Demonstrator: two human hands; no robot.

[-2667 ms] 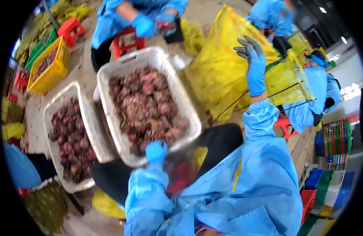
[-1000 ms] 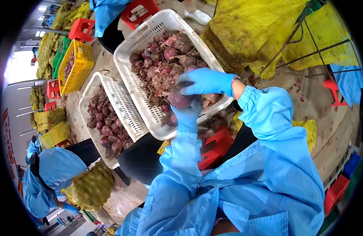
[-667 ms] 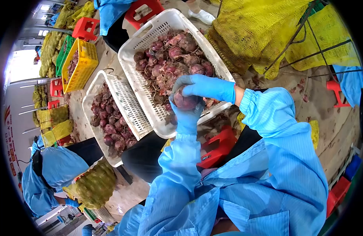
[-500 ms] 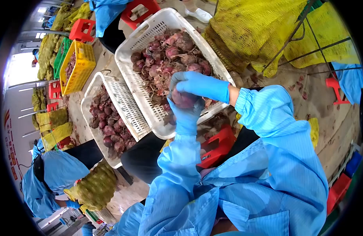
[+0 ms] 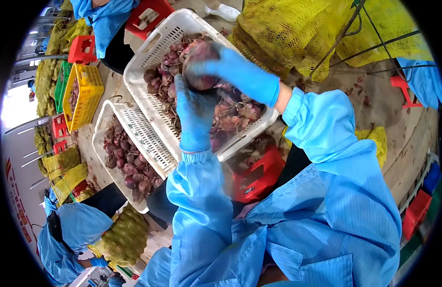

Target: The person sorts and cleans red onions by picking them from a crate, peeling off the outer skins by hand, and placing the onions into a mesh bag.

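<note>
My right hand (image 5: 233, 69), in a blue glove, has its fingers wrapped round a large red onion (image 5: 200, 71); both are blurred by motion. Just below the onion is my left hand (image 5: 194, 117), also gloved, its dirty palm turned up and a digit stretched upward beside the onion. Whether the left hand touches the onion I cannot tell. Both hands are over a white plastic crate (image 5: 151, 117) holding many red onions (image 5: 245, 112) and loose skins.
A second white crate (image 5: 100, 143) of smaller red onions stands at left. Yellow mesh sacks (image 5: 283, 38) lie at upper right, near thin metal bars. A red stool (image 5: 259, 174) is close to me. Co-workers in blue (image 5: 82, 225) are at lower left and top. A yellow crate (image 5: 84, 98) stands farther off.
The onion has moved up and left, from between both hands into the right hand's grasp. My left hand has shifted left and opened below it. The view has turned slightly.
</note>
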